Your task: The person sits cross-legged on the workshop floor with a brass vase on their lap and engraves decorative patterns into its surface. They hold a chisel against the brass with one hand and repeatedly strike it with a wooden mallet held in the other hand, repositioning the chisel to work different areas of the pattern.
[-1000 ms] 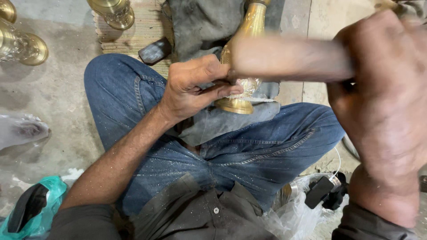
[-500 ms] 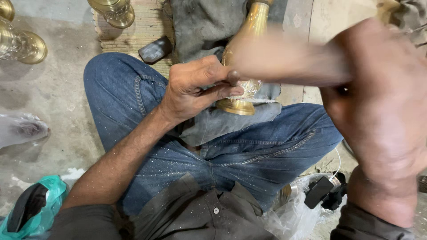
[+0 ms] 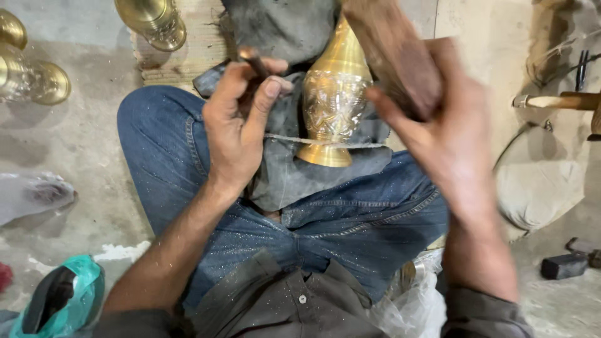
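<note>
A bare grey concrete floor (image 3: pixel 81 169), dusty and stained, carries everything here, and the person sits cross-legged on it in blue jeans (image 3: pixel 350 225) speckled with fine glittering filings. A dark grey cloth (image 3: pixel 294 169) lies over the lap. On it rests a brass vase (image 3: pixel 332 106), laid on its side with its long axis running straight away from the body: the flared foot points back toward the person's waist, and the narrow smooth neck points toward the far edge of the floor. Its round belly carries engraved leaf work. A thin cord (image 3: pixel 325 143) crosses the vase just above the foot.

The left hand (image 3: pixel 241 125) hovers just left of the vase, its grip closed around a short dark metal punch (image 3: pixel 253 59), thumb and fingers pinched on the shaft, the tip angled toward the vase belly. The right hand (image 3: pixel 444 131) is raised just right of the vase, blurred, its grip wrapped around a wooden mallet (image 3: pixel 391 53) whose head slants up over the vase neck.

At the far left corner of the floor stand more brass pieces (image 3: pixel 31 75), and another brass piece (image 3: pixel 153 22) sits on a woven mat (image 3: pixel 200 44) near the far edge. A wooden-handled tool (image 3: pixel 557 100) lies at the right edge, a small dark block (image 3: pixel 563 266) nearer the right corner, and a green plastic bag (image 3: pixel 62 300) at the near left.
</note>
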